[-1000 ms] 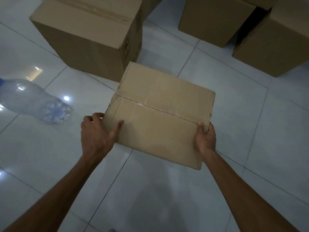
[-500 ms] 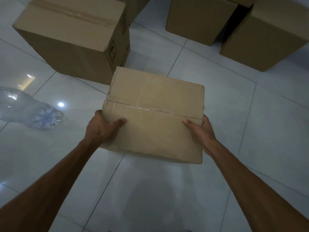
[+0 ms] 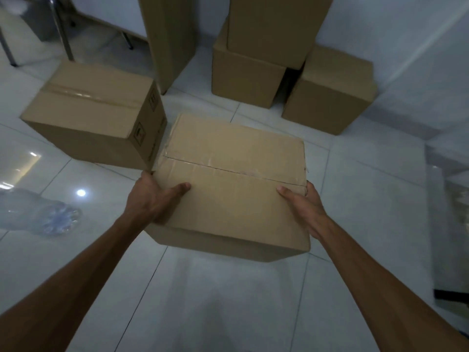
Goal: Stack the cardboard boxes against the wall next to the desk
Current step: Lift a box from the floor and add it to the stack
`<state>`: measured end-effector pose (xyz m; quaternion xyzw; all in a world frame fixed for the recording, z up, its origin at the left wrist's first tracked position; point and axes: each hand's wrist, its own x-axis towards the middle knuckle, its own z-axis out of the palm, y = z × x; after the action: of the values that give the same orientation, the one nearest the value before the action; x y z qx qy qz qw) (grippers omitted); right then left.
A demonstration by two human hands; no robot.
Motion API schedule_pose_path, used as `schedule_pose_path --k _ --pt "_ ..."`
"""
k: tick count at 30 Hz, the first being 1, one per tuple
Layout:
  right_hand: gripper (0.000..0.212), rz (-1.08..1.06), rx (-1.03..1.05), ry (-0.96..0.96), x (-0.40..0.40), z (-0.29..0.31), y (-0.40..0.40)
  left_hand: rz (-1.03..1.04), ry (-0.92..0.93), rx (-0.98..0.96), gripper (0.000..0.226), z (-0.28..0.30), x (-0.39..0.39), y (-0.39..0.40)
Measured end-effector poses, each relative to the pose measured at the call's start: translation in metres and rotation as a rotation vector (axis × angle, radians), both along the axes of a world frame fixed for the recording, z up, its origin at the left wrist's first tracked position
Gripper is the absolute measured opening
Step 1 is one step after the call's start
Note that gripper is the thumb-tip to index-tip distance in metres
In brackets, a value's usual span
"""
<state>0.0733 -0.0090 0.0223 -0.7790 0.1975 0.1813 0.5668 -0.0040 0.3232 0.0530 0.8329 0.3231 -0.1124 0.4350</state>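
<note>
Head view: I look down on a pale tiled floor (image 3: pixel 228 301) in dim light, both bare forearms reaching forward.
Held box: a flat cardboard box (image 3: pixel 233 174) with a taped seam across its top sits between my two hands, at the middle of the frame; I cannot tell whether its underside is off the tiles.
Left hand: my left hand (image 3: pixel 152 199) grips the box's near left corner, thumb laid over the top face, the other fingers hidden round the side.
Right hand: my right hand (image 3: pixel 302 207) grips the near right corner, thumb on the top face, the rest of the fingers wrapped over the right edge.
Neighbouring box: a larger taped box (image 3: pixel 96 118) stands on the floor just left of the held one, its printed side nearly touching the held box's far left corner.
Wall group: against the white wall (image 3: pixel 406 34) I see one box stacked on another (image 3: pixel 248 72), a lower box (image 3: pixel 330 92) just right of them, and a tall narrow box (image 3: pixel 170 39) to their left.
Desk side: thin metal legs (image 3: pixel 62 31) show at the upper left.
Floor clutter: a clear plastic bottle (image 3: pixel 38 214) lies on the tiles at the left edge, well apart from the held box.
</note>
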Motion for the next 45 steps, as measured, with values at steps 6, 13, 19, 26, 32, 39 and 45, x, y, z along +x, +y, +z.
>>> schedule_pose_path --k 6,13,19,26,32,39,45 --pt "0.075 -0.035 0.02 -0.067 0.037 0.079 -0.07 -0.054 -0.049 -0.044 0.095 0.077 0.044 -0.069" --pt "0.081 -0.086 -0.002 -0.113 0.086 0.138 -0.153 -0.147 -0.081 -0.014 0.117 0.132 0.108 -0.142" --pt "0.082 -0.136 0.009 -0.115 0.127 0.162 -0.209 -0.217 -0.078 0.027 0.101 0.154 0.174 -0.191" --pt "0.066 -0.156 0.025 -0.135 0.202 0.172 -0.242 -0.336 -0.027 0.081 0.09 0.157 0.268 -0.221" --pt "0.076 -0.184 -0.003 -0.121 0.275 0.18 -0.265 -0.368 -0.008 0.043 0.083 0.165 0.355 -0.249" --pt "0.061 -0.22 0.004 -0.164 0.362 0.194 -0.289 -0.357 -0.014 -0.004 0.082 0.178 0.443 -0.274" --pt "0.055 -0.235 0.018 -0.184 0.435 0.194 -0.325 -0.361 -0.025 -0.084 0.073 0.178 0.513 -0.308"
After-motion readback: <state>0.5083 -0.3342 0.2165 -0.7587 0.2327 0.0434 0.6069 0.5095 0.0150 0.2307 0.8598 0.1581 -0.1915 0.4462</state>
